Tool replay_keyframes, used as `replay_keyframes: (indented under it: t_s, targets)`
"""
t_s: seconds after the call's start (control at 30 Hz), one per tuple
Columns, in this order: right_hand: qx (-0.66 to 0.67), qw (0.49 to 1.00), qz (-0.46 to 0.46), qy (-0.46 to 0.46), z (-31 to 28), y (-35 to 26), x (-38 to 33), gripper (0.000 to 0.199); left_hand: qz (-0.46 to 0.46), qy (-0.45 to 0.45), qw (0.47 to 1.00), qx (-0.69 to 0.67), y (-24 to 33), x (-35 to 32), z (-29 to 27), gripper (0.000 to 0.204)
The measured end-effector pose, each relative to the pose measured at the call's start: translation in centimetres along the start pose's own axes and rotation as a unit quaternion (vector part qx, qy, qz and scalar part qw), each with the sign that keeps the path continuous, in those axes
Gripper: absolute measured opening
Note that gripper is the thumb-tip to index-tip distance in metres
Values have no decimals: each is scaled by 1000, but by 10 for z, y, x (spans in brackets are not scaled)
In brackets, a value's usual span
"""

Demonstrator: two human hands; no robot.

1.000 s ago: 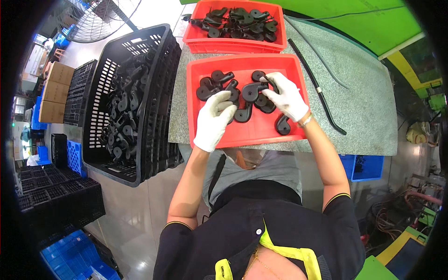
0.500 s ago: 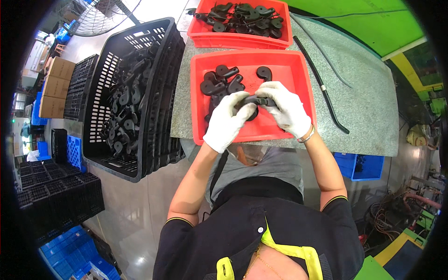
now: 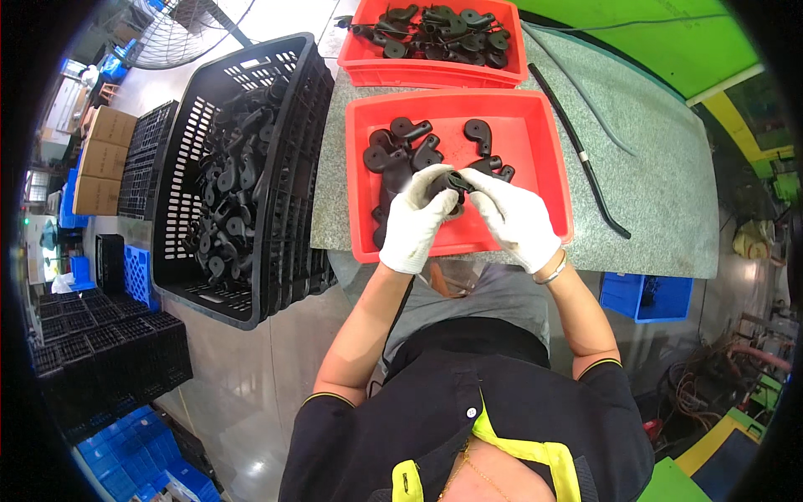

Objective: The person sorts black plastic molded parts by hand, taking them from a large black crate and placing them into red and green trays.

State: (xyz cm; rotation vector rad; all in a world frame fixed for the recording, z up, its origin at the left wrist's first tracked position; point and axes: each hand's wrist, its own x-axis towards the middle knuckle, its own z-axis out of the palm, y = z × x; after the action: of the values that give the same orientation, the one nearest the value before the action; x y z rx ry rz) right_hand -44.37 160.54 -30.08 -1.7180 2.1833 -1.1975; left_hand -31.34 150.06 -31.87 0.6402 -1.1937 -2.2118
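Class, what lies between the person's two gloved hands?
In the head view, a black part lies between the left hand and the right hand.

Table (image 3: 669, 184) spans upper centre to right of frame. On it, before you: front tray (image 3: 529, 151); rear tray (image 3: 435, 77) just behind, at top. Your left hand (image 3: 416, 219) and right hand (image 3: 517, 219) over front tray, held part (image 3: 452, 181) between them. Loose parts (image 3: 389, 159) in front tray, mostly at its left. Heaped parts (image 3: 447, 35) in rear tray. Left of trays: crate (image 3: 186, 167), piled parts (image 3: 227, 180) inside. Right of trays, on table: rod (image 3: 592, 173). Cartons (image 3: 102, 161) at frame's left, fan (image 3: 180, 35) upper left. Bin (image 3: 621, 295) right, below table edge.
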Motion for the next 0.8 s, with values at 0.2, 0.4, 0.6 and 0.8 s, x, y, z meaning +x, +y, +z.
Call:
replay_keyframes:
  t_s: [0.2, 0.4, 0.6, 0.8]
  targets:
    - [-61, 997, -43, 1, 2, -5, -2, 33, 43, 33, 999, 2, -9, 0, -1, 31]
    - [-97, 994, -42, -24, 0, -7, -3, 37, 65, 29, 997, -21, -13, -1, -2, 31]
    - [-113, 992, -37, -35, 1, -9, -5, 38, 58, 30, 998, -13, -13, -1, -2, 28]
    - [-113, 993, -18, -11, 6, -13, -9, 37, 87, 44, 995, 27, -13, -1, -3, 27]
